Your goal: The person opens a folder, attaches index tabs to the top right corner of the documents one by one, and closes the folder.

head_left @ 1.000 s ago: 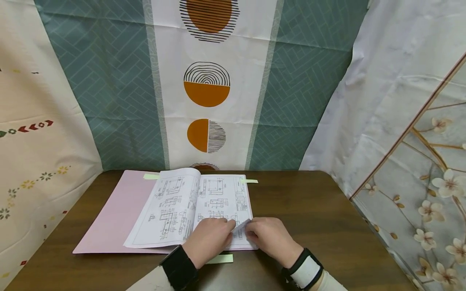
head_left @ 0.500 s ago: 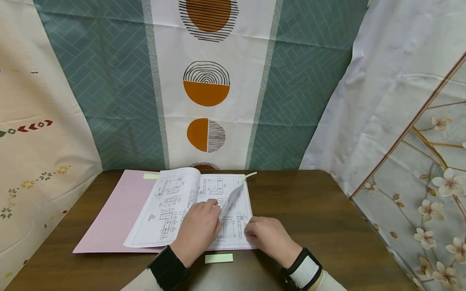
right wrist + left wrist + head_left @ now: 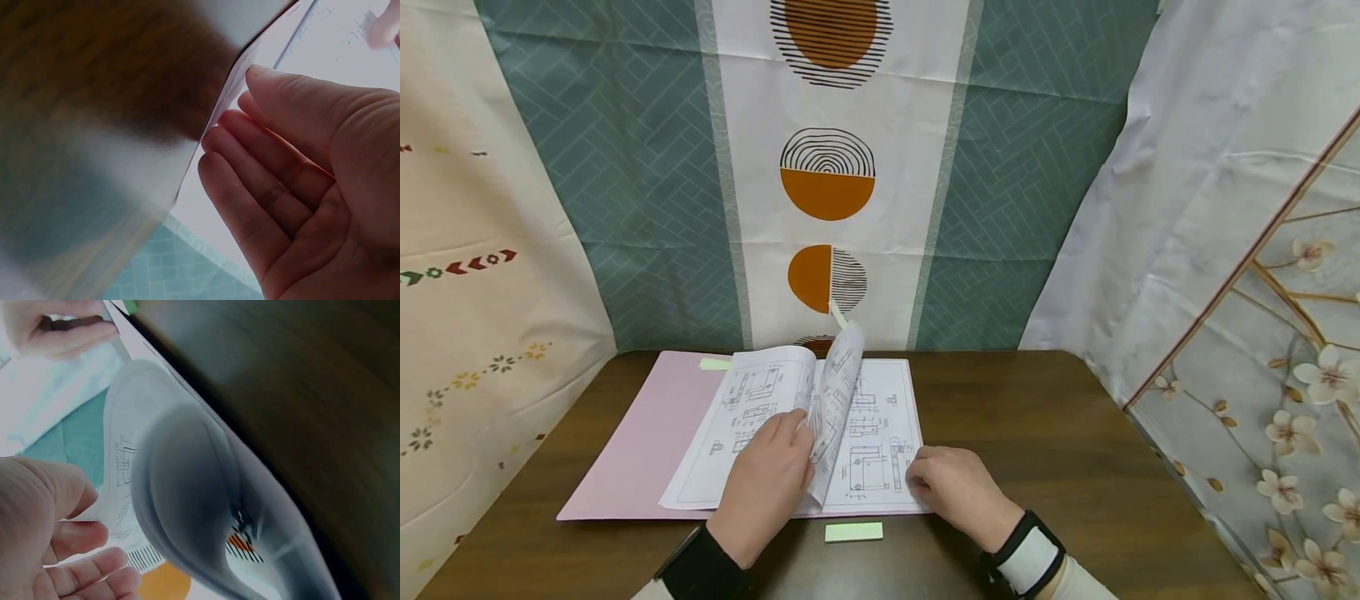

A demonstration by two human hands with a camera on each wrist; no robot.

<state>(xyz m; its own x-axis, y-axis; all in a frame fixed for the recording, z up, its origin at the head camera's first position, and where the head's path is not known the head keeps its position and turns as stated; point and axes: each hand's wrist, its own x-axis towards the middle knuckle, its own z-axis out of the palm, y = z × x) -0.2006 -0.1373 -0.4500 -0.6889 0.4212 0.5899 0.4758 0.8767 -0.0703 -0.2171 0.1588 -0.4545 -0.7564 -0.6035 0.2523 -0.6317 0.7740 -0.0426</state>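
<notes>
A booklet of printed technical drawings point(image 3: 868, 433) lies spread on the table, a pink folder cover point(image 3: 625, 442) showing at its left. One page point(image 3: 838, 400) is lifted and curls up toward the left, a pale green sticky tab point(image 3: 838, 315) at its top. My left hand point(image 3: 769, 479) pinches this page by its edge between thumb and fingers. In the left wrist view the curled page point(image 3: 181, 494) bows away from the fingers point(image 3: 94, 569). At the booklet's lower right edge rests my right hand point(image 3: 958, 487), its fingers point(image 3: 250, 194) loosely extended against the edge.
Another green tab point(image 3: 715, 364) sticks out at the top left, and a green strip point(image 3: 853, 532) lies at the booklet's front edge. The brown wooden table point(image 3: 1037, 417) extends to the right. Patterned cloth point(image 3: 1037, 167) hangs behind and at both sides.
My left hand has moved left, lifting the page from the right side and curling it over toward the left. The drawing beneath is uncovered. My right hand has stayed at the lower right edge.
</notes>
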